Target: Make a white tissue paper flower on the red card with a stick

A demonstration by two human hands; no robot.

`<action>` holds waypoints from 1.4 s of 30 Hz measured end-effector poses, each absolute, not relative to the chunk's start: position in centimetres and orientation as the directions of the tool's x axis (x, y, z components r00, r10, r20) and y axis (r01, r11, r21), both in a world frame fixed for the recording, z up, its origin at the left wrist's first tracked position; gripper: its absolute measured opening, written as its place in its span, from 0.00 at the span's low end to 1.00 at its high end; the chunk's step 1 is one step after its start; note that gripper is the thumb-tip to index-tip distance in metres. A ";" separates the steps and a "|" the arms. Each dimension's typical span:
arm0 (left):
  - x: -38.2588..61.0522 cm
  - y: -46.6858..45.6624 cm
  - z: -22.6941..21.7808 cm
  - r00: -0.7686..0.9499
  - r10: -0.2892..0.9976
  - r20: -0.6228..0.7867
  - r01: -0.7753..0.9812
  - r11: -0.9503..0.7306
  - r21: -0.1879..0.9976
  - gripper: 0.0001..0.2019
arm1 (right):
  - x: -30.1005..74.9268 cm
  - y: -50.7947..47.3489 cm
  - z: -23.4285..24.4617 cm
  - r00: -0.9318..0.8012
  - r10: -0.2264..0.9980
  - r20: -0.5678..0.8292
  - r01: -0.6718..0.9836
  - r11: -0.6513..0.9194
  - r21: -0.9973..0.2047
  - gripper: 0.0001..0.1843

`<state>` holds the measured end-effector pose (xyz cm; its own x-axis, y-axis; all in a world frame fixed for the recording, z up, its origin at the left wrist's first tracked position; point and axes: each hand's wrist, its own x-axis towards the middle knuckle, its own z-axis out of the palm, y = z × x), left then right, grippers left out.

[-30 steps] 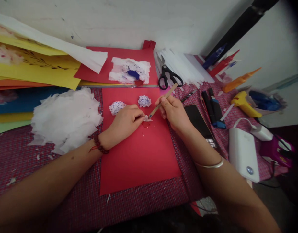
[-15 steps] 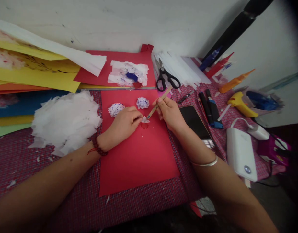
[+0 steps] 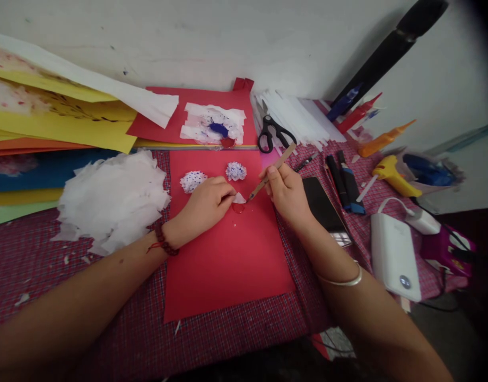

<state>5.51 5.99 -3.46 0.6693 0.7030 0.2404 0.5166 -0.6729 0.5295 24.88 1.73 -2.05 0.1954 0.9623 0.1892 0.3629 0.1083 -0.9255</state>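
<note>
My left hand [image 3: 206, 204] rests on a red paper sheet [image 3: 224, 254] and pinches a small white tissue piece [image 3: 239, 198] over a wet glue spot [image 3: 238, 208]. In my right hand [image 3: 286, 191] I grip a thin wooden stick [image 3: 272, 170], its tip touching the edge of the tissue piece. Two blue-speckled white tissue flowers [image 3: 192, 181] [image 3: 236, 171] lie on the sheet just beyond my hands.
A heap of white tissue [image 3: 111, 199] lies left; coloured sheets [image 3: 61, 122] are stacked behind it. Black scissors [image 3: 272, 132], a dark phone [image 3: 321, 204], markers [image 3: 345, 175], a yellow glue gun [image 3: 393, 172], glue bottles [image 3: 381, 139] and a white power bank [image 3: 395, 254] crowd the right side.
The stick's tip has drawn back slightly from the tissue piece to its right edge. My left hand keeps its pinch; the view shifted a little.
</note>
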 end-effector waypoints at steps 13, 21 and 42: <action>5.7 6.0 -3.5 0.660 0.718 0.219 0.522 -0.649 0.554 0.07 | 23.9 1.9 -2.4 0.143 0.954 0.264 0.398 0.189 -0.898 0.22; 5.9 6.4 -3.3 0.675 0.712 0.193 0.512 -0.641 0.571 0.06 | 24.5 1.9 -2.0 0.184 0.962 0.203 0.336 0.132 -0.933 0.22; 5.0 6.9 -2.8 0.701 0.694 0.162 0.476 -0.626 0.617 0.05 | 24.8 1.5 -2.4 0.160 0.964 0.213 0.361 0.143 -0.922 0.23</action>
<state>4.99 6.95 -2.78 0.7014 0.6940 0.1624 0.4764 -0.6259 0.6174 24.83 1.52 -2.40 0.1603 0.9639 0.2125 0.3610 0.1431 -0.9215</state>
